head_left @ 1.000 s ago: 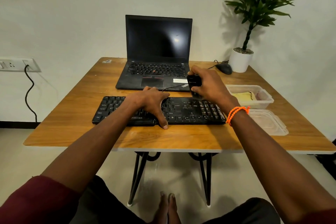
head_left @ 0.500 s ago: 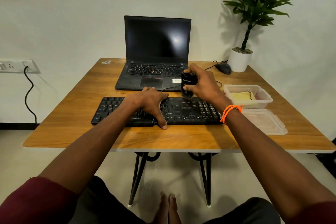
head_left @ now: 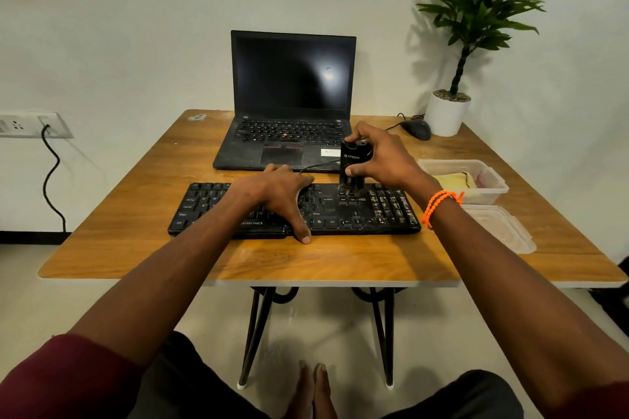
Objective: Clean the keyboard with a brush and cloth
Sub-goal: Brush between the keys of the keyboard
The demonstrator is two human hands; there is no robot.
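Note:
A black keyboard (head_left: 374,211) lies across the middle of the wooden table (head_left: 340,262). My left hand (head_left: 275,194) rests flat on its middle keys, thumb reaching over the front edge. My right hand (head_left: 381,156) grips a black cylindrical brush (head_left: 354,163) upright, its bristle end touching the keys right of centre. A yellow cloth (head_left: 452,180) lies inside a clear plastic box (head_left: 490,177) at the table's right side.
An open black laptop (head_left: 289,133) stands behind the keyboard. A black mouse (head_left: 417,129) and a potted plant (head_left: 447,112) occupy the back right corner. A clear lid (head_left: 500,228) lies in front of the box. A wall socket (head_left: 30,126) with a cable is at left.
My right hand has carried the brush left along the keyboard's back rows and set it more upright. My left hand has stayed in place.

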